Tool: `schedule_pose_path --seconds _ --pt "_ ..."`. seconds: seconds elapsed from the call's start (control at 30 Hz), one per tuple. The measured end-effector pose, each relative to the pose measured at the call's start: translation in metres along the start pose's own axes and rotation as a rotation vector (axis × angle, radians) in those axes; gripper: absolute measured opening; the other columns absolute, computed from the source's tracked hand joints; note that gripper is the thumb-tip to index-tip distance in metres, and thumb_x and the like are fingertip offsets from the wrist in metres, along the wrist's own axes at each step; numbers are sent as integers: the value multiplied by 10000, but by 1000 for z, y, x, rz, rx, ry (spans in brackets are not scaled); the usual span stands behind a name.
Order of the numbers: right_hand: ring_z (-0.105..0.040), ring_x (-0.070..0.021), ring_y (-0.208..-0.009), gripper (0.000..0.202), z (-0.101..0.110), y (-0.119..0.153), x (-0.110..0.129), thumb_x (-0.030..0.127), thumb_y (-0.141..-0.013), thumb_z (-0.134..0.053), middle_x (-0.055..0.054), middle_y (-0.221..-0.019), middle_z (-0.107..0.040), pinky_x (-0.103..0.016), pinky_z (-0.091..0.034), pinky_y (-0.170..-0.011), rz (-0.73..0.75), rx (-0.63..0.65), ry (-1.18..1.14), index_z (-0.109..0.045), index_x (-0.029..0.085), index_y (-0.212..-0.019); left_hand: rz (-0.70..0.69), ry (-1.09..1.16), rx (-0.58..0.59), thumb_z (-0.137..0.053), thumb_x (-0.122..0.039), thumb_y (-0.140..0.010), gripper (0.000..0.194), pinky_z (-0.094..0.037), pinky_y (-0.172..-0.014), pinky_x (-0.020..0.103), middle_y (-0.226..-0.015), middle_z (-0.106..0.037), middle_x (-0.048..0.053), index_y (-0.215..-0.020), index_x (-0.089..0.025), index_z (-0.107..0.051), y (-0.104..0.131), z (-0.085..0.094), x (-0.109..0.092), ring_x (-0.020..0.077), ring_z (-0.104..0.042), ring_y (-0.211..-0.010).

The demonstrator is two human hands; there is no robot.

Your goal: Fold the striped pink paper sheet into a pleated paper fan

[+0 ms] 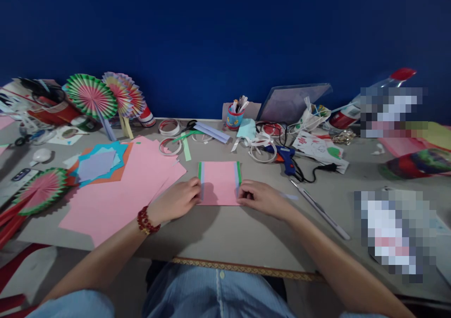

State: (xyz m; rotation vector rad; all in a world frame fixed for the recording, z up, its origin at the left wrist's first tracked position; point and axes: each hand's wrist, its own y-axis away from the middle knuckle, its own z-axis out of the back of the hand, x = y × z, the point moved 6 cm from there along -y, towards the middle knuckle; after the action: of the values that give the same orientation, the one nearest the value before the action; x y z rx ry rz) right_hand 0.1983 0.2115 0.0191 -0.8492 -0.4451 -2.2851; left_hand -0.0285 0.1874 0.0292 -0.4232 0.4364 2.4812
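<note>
A pink paper sheet [220, 182] lies flat on the grey table [225, 236] in front of me, with lilac and green strips along its left and right edges. My left hand [179, 197], with a red bead bracelet on the wrist, has its fingers curled at the sheet's left edge. At the right edge, my right hand [262, 198] pinches the lower part of the strip between thumb and curled fingers. Both hands partly cover the sheet's side edges.
Large pink sheets [116, 196] and stacked coloured papers [97, 165] lie left. Behind are paper fans [92, 96], tape rolls [170, 146], a pen cup [235, 118] and a blue glue gun [286, 159]. A cutter knife [319, 210] lies right.
</note>
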Motion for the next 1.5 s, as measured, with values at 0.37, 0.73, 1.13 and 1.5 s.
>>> schedule_pose_path --seconds 0.37,0.73,1.13,1.5 --pt "-567 -142 -750 105 -2 1 0 235 -901 -649 -3 -852 -629 -239 -378 -676 10 0 -1 -619 189 -811 -9 -44 -11 -464 -206 -1001 190 -465 -802 340 -1085 -568 71 -891 -169 -614 1 -1 -1 190 -623 -861" --pt "-581 -154 -765 92 -4 2 2 228 -915 -640 -11 -860 -638 -247 -393 -679 28 -20 51 -618 198 -831 -13 -63 1 -492 -204 -997 140 -452 -781 333 -1063 -547 59 -894 -169 -581 2 -1 -3 183 -611 -839" --pt "-594 -202 -1013 304 -20 22 10 131 -972 -503 -77 -1124 -655 -308 -445 -865 202 -168 388 -666 252 -1199 -15 -66 -88 -440 -118 -979 213 -477 -826 347 -1105 -557 70 -1133 -185 -571 9 -2 -9 203 -584 -924" --pt "-535 -216 -961 391 -32 27 20 187 -943 -640 -62 -1171 -665 -315 -405 -787 341 -124 700 -625 335 -1304 -302 -385 -102 -439 -117 -998 519 -194 -1191 583 -1614 -339 36 -1456 -359 -471 15 -11 -44 288 -358 -1426"
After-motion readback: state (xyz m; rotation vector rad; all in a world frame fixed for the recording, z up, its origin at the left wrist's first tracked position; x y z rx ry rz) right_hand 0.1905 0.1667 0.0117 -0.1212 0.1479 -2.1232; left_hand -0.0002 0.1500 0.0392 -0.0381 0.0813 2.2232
